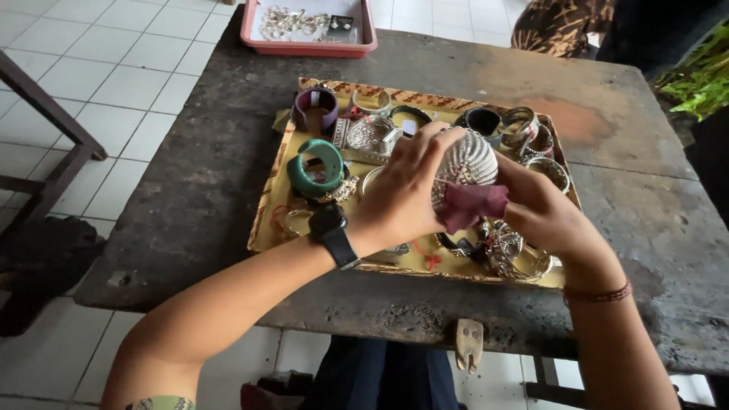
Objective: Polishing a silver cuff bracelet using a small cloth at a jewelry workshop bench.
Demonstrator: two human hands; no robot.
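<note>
Head view: left hand grips a wide ribbed silver cuff over the woven tray; right hand pinches a maroon cloth against it, apparently mid-polish; turning the cuff would expose unrubbed metal.

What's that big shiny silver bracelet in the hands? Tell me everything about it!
The silver bracelet is a wide, rounded cuff that looks like metal, covered in rows of tiny beaded ridges. The left hand grips it from the side, above the woven tray of bangles. The right hand presses a dark red cloth against its lower edge.
</note>
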